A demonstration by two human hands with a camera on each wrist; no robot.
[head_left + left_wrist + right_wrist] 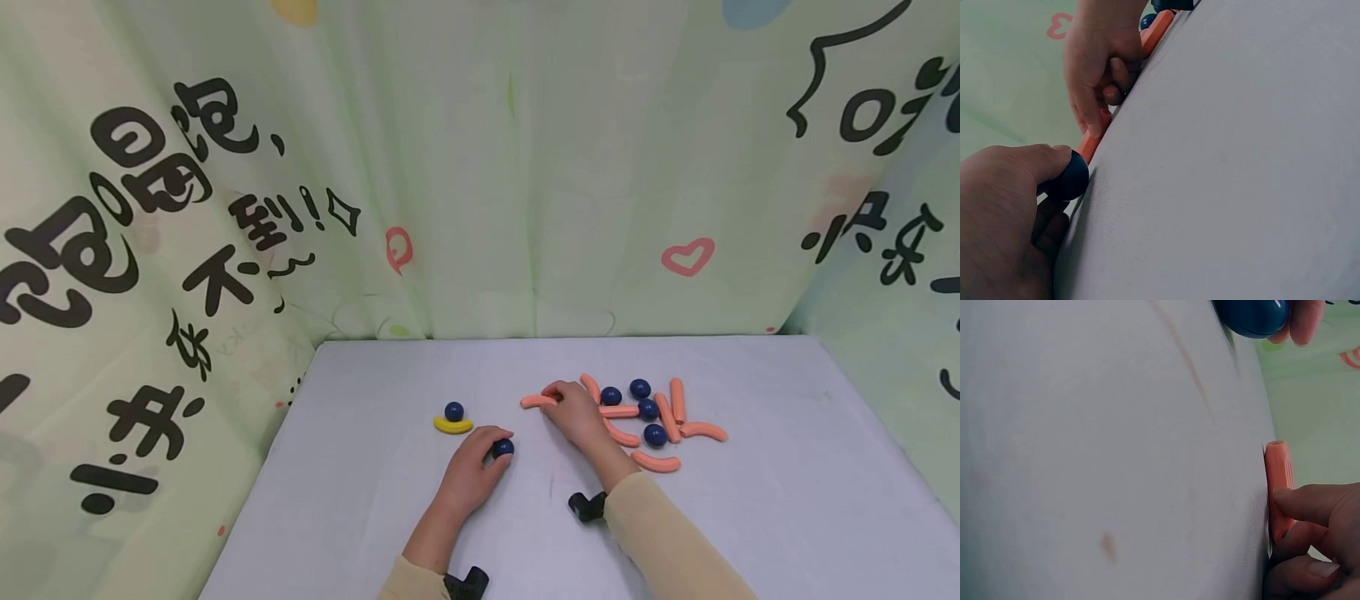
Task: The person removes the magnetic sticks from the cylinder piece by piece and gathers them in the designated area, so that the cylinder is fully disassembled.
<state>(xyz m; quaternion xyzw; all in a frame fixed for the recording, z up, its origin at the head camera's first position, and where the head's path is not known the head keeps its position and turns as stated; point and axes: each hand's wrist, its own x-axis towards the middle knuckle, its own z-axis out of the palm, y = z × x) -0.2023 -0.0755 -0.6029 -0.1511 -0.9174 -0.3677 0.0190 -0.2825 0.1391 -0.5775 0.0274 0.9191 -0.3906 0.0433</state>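
Observation:
My left hand [470,471] holds a dark blue ball [503,448] at the tabletop, thumb on one side and fingers round the other. In the left wrist view the same ball [1069,178] shows under the thumb. To the right, my right hand [576,412] pinches a salmon-orange sausage-shaped piece [537,402] near one end, low over the cloth. The right wrist view shows the thumb against this piece [1279,475], its free end flat. Beyond my left hand, another blue ball [453,411] sits against a yellow banana-shaped piece [453,426].
Right of my right hand lies a loose group of several orange sausage-shaped pieces [703,431] and several blue balls [655,435]. A pale cloth covers the table [360,517]. A printed green curtain [480,167] hangs behind it and along both sides.

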